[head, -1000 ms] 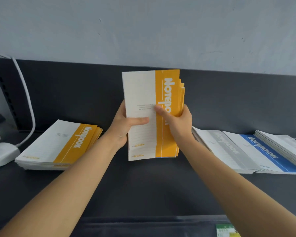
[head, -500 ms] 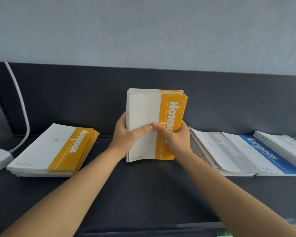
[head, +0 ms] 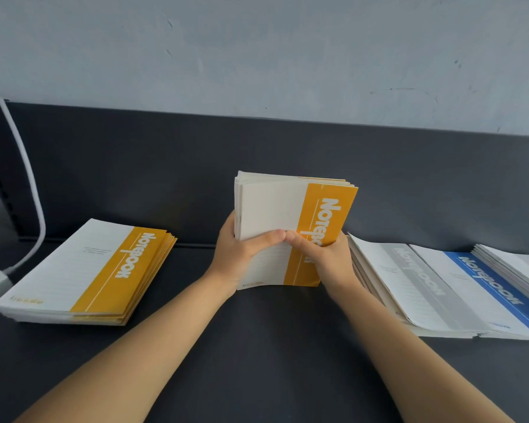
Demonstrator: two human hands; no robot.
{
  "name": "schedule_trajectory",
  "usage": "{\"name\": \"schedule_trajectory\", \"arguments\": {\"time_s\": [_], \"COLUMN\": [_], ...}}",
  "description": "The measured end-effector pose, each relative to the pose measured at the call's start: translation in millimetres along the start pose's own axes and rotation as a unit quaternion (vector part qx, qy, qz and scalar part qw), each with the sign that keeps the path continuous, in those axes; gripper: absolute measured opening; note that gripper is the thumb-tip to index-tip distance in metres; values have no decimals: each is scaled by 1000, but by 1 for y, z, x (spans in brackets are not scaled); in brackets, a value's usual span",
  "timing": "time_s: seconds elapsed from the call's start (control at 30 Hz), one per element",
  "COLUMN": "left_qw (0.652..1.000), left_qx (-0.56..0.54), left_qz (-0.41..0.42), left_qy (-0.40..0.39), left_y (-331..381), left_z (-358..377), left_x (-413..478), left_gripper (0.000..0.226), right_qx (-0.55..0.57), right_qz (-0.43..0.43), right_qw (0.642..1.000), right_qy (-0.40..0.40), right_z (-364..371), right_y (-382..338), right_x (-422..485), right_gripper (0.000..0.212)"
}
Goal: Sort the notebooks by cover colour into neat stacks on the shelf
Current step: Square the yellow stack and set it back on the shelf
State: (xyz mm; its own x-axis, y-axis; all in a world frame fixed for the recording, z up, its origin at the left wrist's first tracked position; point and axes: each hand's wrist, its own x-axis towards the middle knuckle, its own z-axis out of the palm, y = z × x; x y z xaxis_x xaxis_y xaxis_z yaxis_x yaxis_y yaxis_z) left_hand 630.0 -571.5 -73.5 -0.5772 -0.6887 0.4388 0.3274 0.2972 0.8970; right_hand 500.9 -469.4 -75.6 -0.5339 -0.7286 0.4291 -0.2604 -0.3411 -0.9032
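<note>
Gripping from both sides, the left hand (head: 239, 257) and right hand (head: 329, 262) curl tight round the orange bundle (head: 287, 209), thumbs meeting across the front cover. It stands upright on its short edge at mid shelf (head: 272, 346), long axis vertical. The matching flat orange stack (head: 83, 270) lies off to the left, nearer the left hand, so that's likely the way to go. The grey stack (head: 409, 285) and blue stack (head: 486, 288) sit just right, overlapping.
</note>
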Motion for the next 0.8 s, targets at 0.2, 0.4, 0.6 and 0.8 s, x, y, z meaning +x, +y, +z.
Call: {"name": "schedule_trajectory", "arguments": {"time_s": [0.2,0.4,0.6,0.8], "left_qw": [997,998,999,999], "left_qx": [-7,14,24,29], "left_qz": [-72,-59,-42,-18], "left_qy": [-9,-33,13,-15], "left_y": [-12,-11,-12,-12], "left_z": [-1,-1,0,-2], "left_x": [-2,2,1,-1], "left_gripper": [57,66,76,58], "right_qx": [27,24,22,-2], "right_qz": [64,69,55,44], "right_qw": [998,997,998,999], "right_qy": [-10,-29,4,-7], "right_z": [2,3,4,3], "right_y": [9,9,11,11], "right_x": [4,7,7,7], "right_gripper": [42,42,41,40]}}
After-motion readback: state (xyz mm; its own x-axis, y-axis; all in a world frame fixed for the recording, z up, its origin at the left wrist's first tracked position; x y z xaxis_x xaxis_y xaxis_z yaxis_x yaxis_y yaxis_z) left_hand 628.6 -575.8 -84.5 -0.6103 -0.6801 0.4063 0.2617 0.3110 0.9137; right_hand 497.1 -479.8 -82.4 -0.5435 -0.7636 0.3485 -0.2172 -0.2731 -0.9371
